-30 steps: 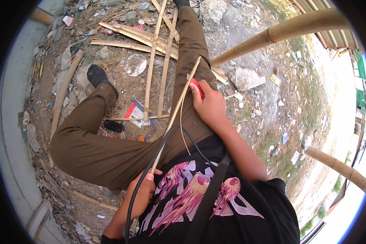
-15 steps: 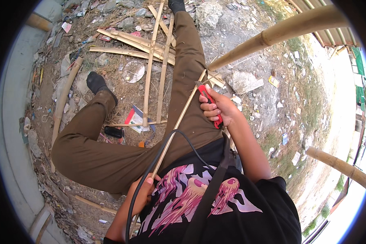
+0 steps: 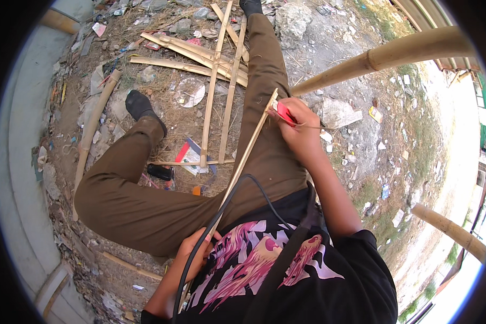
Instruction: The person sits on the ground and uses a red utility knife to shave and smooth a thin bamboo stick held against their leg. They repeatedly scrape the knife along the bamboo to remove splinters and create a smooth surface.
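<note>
A long, thin bamboo strip (image 3: pixel 248 156) slants across my lap, its far end over my thigh. My left hand (image 3: pixel 195 250) is closed around its near part by my waist, with some fingers hidden. At the far end my right hand (image 3: pixel 301 125) grips a red utility knife (image 3: pixel 284 114), knuckles turned up, against the strip's side. The blade is mostly hidden, so I cannot tell how deep it sits. A thin brown sliver (image 3: pixel 316 127) sticks out to the right of that hand. A black cable (image 3: pixel 201 237) passes over my left wrist and the strip.
Split bamboo slats (image 3: pixel 209 102) lie crossed on the littered ground ahead. A thick bamboo pole (image 3: pixel 383 58) rises at the right, close beyond my right hand; another pole (image 3: pixel 451 231) is farther right. A pale wall (image 3: pixel 24 162) runs along the left.
My right hand has rolled over, tilting the knife from nearly upright to slanted at the strip's far end. My left hand keeps its hold. The whole view has shifted slightly.
</note>
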Tool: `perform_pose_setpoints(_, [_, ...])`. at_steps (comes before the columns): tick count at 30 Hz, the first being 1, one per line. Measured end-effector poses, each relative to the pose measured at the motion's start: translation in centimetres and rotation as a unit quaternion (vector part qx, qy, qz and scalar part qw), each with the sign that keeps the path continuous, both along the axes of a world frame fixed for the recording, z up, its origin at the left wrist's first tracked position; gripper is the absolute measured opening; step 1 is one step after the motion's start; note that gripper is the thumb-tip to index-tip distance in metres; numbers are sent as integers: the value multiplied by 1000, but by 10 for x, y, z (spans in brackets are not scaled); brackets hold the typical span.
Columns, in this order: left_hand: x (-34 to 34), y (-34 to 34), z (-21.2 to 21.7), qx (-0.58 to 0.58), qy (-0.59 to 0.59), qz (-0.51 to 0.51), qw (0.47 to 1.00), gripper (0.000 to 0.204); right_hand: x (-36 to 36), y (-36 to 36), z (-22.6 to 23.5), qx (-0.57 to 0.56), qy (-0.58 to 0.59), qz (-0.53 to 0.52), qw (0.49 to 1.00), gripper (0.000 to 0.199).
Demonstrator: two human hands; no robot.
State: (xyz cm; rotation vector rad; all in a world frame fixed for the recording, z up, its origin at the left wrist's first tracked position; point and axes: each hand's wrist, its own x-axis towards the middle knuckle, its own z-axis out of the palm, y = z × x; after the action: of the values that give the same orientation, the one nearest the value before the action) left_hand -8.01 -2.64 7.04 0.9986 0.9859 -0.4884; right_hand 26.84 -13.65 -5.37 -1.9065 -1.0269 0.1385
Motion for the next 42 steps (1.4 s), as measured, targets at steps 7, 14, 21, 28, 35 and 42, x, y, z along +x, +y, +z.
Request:
perform_pose_setpoints(7, [-4, -5, -3, 51, -25, -31, 998, 39, 21, 21, -13, -8, 225, -123, 966, 19])
perform_pose_setpoints(14, [10, -8, 5, 112, -36, -67, 991, 38, -29, 7, -9, -33, -63, 65, 995, 32])
perform_pose_setpoints(21, [10, -10, 2, 114, -9, -61, 992, 35, 14, 0, 12, 34, 526, 14, 850, 24])
perform_pose_setpoints(28, [6, -8, -3, 100, -7, -55, 993, 33, 22, -12, -6, -143, 419, -54, 895, 38])
perform_pose_setpoints(35, [9, -9, -1, 85, 5, -35, 996, 32, 20, -22, -13, -188, 304, -59, 932, 49])
perform_pose_setpoints(42, [13, -10, 6, 124, -2, -76, 989, 33, 8, 7, 4, -324, 93, 20, 941, 48])
